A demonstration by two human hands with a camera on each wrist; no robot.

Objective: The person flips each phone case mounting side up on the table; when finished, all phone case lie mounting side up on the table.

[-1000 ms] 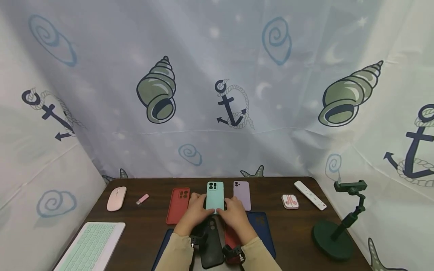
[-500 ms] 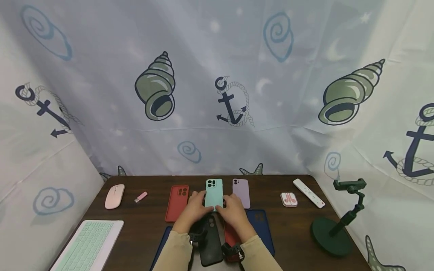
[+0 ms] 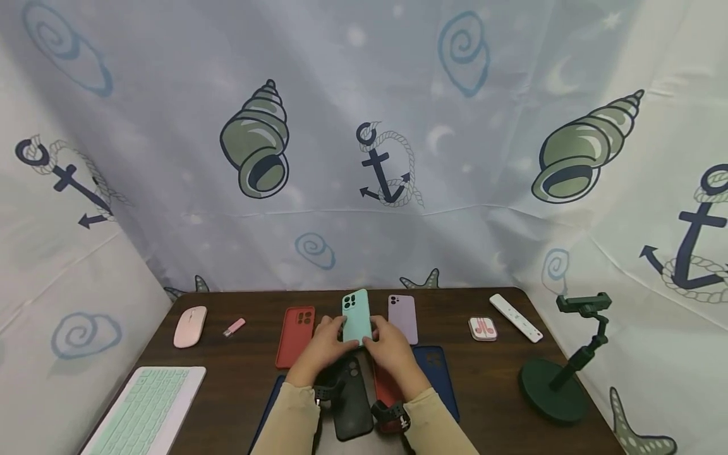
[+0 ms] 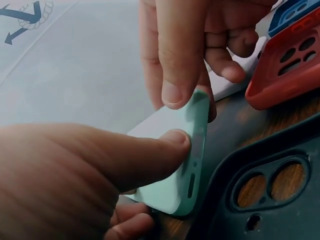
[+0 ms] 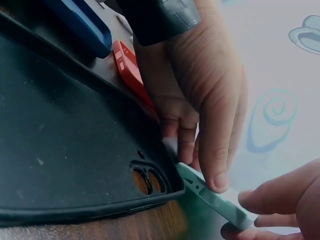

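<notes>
Both hands pinch a mint-green phone case (image 3: 356, 316) near its lower end in the head view. My left hand (image 3: 321, 347) grips the left edge; my right hand (image 3: 394, 347) grips the right edge. Their thumbs almost meet at the bottom rim, and the case's camera end tilts upward. In the left wrist view, the left thumb (image 4: 145, 155) presses the bottom edge below the right hand (image 4: 180, 50). From the right wrist, the left hand (image 5: 215, 110) comes down from the top and the right hand (image 5: 285, 200) from the lower right. Under the forearms lies a black phone case (image 3: 352, 401).
Around the hands are red phone cases (image 3: 296, 338), a lavender phone case (image 3: 403, 318) and blue phone cases (image 3: 436, 379). At left lie a keyboard (image 3: 145, 404), a pink mouse (image 3: 190, 326) and a USB stick (image 3: 234, 327). Boxed earphones (image 3: 483, 328), a white remote (image 3: 515, 318) and a green stand (image 3: 554, 388) are at right.
The mint-green phone case, earlier nearly flat and straight, now has its camera end raised and turned slightly left. Both hands keep hold of it. The head view has shifted slightly.
</notes>
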